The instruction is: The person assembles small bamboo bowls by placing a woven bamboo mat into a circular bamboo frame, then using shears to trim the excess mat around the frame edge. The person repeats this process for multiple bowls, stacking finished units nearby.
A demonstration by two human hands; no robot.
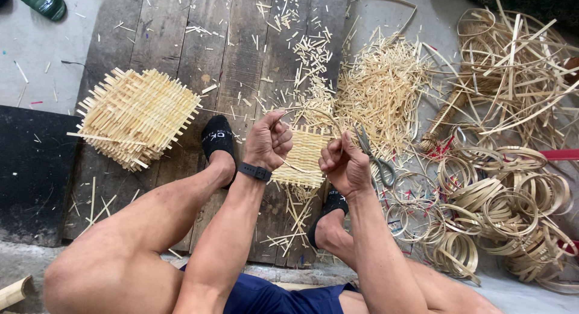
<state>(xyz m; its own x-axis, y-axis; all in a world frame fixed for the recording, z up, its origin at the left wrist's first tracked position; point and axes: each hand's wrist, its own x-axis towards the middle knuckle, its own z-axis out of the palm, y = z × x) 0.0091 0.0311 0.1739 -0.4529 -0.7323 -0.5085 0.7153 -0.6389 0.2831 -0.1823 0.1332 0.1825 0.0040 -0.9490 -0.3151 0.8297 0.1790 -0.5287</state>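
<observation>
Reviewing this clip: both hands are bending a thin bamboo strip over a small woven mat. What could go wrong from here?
1. The thin strip, bent into a tight loop between the left hand and right hand, might snap or spring loose.
2. Its edges could cut or splinter bare fingers.
3. The scissors lie right beside the right hand and the socked foot, among loose offcuts; a slip could catch them.

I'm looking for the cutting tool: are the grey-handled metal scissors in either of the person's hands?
No. The grey-handled metal scissors lie on the floor beside the right hand, while both hands bend a thin bamboo strip.
</observation>
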